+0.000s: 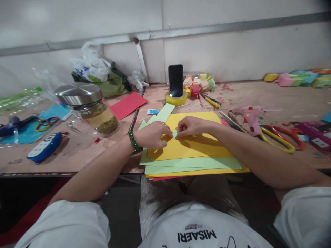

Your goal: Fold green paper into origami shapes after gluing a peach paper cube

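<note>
A small piece of light green paper (175, 134) sits between my two hands, over a yellow paper sheet (191, 150). My right hand (192, 126) is closed in a pinch on its right side. My left hand (153, 135), with a green bead bracelet at the wrist, has its fingers curled at the paper's left side and closed on it; the fingertips partly hide the grip. More light green sheets (192, 163) lie under the yellow one. A cut light green strip (165, 112) with a stepped edge lies just beyond my left hand.
A glass mug (99, 117) and blue-white power strip (46, 147) stand left. A phone (175, 81) leans on a tape roll (178, 100), near folded paper shapes (198, 85) and a utility knife (212, 101). Right lie a pink glue gun (251, 119) and scissors (280, 139).
</note>
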Demonstrator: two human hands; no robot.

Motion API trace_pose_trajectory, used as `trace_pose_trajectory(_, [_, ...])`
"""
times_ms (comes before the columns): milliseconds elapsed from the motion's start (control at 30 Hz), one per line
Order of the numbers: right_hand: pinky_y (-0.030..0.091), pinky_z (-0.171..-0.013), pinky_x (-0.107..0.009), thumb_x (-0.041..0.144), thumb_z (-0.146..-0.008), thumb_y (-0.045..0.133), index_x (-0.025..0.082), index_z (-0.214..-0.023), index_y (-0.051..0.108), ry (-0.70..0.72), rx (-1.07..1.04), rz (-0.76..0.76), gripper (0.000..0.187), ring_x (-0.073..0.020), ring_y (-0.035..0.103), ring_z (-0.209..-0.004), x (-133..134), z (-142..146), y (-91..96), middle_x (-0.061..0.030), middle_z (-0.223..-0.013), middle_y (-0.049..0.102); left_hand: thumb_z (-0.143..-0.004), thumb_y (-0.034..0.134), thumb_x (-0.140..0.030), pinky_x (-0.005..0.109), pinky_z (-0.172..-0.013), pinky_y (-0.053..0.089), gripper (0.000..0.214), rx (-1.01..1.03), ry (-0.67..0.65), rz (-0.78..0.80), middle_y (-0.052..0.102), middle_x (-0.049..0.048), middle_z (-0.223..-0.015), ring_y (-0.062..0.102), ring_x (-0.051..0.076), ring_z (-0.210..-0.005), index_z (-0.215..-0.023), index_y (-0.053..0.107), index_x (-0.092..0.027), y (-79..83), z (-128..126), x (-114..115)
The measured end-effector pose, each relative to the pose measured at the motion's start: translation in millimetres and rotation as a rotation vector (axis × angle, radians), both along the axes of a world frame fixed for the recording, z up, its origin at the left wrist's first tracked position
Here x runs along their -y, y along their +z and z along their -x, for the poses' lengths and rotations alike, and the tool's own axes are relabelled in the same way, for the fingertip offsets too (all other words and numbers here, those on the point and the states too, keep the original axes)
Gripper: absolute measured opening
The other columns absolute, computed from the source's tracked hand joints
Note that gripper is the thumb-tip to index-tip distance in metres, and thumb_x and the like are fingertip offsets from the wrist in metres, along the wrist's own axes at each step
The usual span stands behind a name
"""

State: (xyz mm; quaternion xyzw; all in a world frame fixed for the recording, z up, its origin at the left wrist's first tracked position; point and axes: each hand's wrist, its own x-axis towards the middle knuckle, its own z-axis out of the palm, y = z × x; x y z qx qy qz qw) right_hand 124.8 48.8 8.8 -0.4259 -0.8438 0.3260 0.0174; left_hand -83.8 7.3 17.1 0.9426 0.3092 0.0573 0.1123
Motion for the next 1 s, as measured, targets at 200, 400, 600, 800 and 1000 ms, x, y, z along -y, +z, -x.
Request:
trace_pose_trajectory(200, [0.036,-0.055,-0.025,0.044,-0.07,0.07,0.018,-0.08,0.066,-0.004,-0.03,-0.1,0.028,-0.014,0.055,-0.062,1.8,-4.1,-5.0,-0.0015,-0.072,0.066,-0.07,0.054,-0.012,0.036,-0.092,0.048,0.031,-0.011,0.0,0.035,0.074,0.0082,-0.099,0.065,0.023,-0.095,-0.093,0.073,-0.016,0.3,0.5,-1.8])
trace_pose_trajectory(400, [0.04,-0.068,-0.028,0.05,-0.062,0.078,0.018,-0.097,0.069,0.022,-0.084,-0.328,0.049,-0.0206,0.059,-0.083,-5.2,-18.6,-9.5,-0.0067,-0.094,0.067,-0.078,0.052,-0.012,0.031,-0.085,0.05,0.02,0.163,0.09,0.061,0.073,0.0055,-0.092,0.066,0.018,-0.088,-0.085,0.071,-0.018,-13.3,0.8,-10.3])
trace_pose_trajectory(600, [0.035,-0.056,-0.026,0.051,-0.068,0.069,0.018,-0.068,0.062,0.0,-0.353,-0.116,0.034,-0.0121,0.048,-0.06,-9.9,-22.2,-14.8,0.0012,-0.064,0.059,-0.085,0.059,-0.034,0.027,-0.07,0.054,0.038,0.457,0.435,0.166,0.07,0.0086,-0.102,0.066,0.016,-0.082,-0.119,0.06,-0.016,-20.8,1.3,-16.2])
trace_pose_trajectory(800, [0.036,-0.053,-0.025,0.058,-0.077,0.064,0.019,-0.067,0.052,-0.229,-0.785,-0.338,0.041,-0.01,0.043,-0.057,5.5,-8.5,-14.2,0.0019,-0.065,0.052,-0.075,0.073,-0.04,0.028,-0.069,0.054,0.047,0.727,0.449,0.557,0.072,0.0102,-0.096,0.066,0.015,-0.076,-0.11,0.064,-0.011,-19.8,-6.2,-11.6])
trace_pose_trajectory(1000, [0.048,-0.053,-0.027,0.059,-0.075,0.069,0.022,-0.073,0.052,-0.163,-0.967,-0.211,0.042,-0.0115,0.053,-0.057,21.2,5.1,-16.1,0.0022,-0.067,0.056,-0.077,0.068,-0.05,0.027,-0.075,0.051,0.035,0.903,0.336,0.69,0.065,0.001,-0.079,0.063,0.013,-0.077,-0.082,0.061,-0.015,-14.8,-11.0,-5.1])
